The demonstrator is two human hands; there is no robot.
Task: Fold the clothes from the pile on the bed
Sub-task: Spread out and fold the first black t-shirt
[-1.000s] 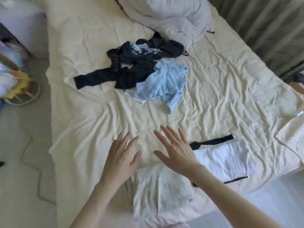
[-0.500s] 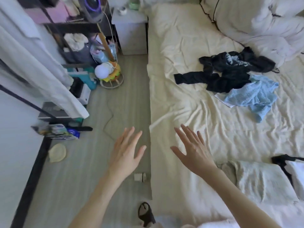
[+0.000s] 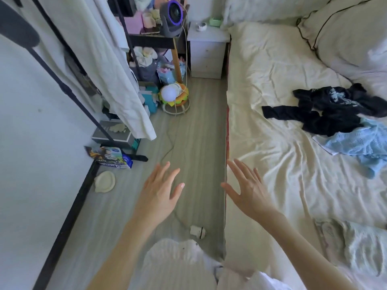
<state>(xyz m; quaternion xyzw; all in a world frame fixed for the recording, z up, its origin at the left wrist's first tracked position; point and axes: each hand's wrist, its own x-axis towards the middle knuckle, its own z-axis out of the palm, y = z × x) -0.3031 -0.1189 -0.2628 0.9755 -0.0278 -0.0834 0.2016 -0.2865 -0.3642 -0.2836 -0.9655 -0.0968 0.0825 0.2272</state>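
Fingers (image 3: 167,170) of your left hand (image 3: 159,193) are straight and spread, grasping nothing; the hand hangs over the floor (image 3: 188,132). Your right hand (image 3: 247,191) is likewise released, fingers splayed, held over the near edge of the bed (image 3: 272,80). Neither hand touches any cloth.

Pile of clothes (image 3: 339,118) lies well apart from both hands, toward the right of the bed: a crumpled black garment (image 3: 326,114) with a light blue knit top (image 3: 364,143) touching it on the near side. One folded pale garment (image 3: 356,245) lies on the bed near your right forearm.

Left of the bed: a white nightstand (image 3: 207,55), a small fan (image 3: 172,16) on a dark shelf, a hanging white garment (image 3: 109,65).
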